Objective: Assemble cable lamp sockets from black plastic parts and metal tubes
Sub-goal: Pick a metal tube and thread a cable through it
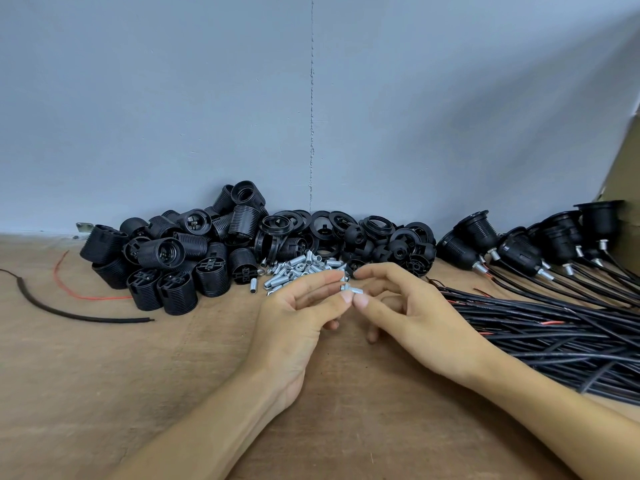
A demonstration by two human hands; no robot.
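Note:
My left hand [304, 306] and my right hand [412, 306] meet at the middle of the wooden table [138, 393]. Between their fingertips they pinch a small silver metal tube [351, 289], held roughly level. My left thumb and fingers hold its left end and my right thumb presses its right end. My right index fingertip is beside a small black cap [351, 267]; I cannot tell whether it holds it. Just behind the hands lies a pile of loose metal tubes [298, 270].
Along the grey wall lie heaps of black threaded socket bodies [173, 258], rings [311, 225] and caps [398, 247]. Assembled sockets with cables [512, 247] and a bundle of black cables [554, 327] fill the right. A loose black wire [69, 315] and a red wire [86, 296] lie left.

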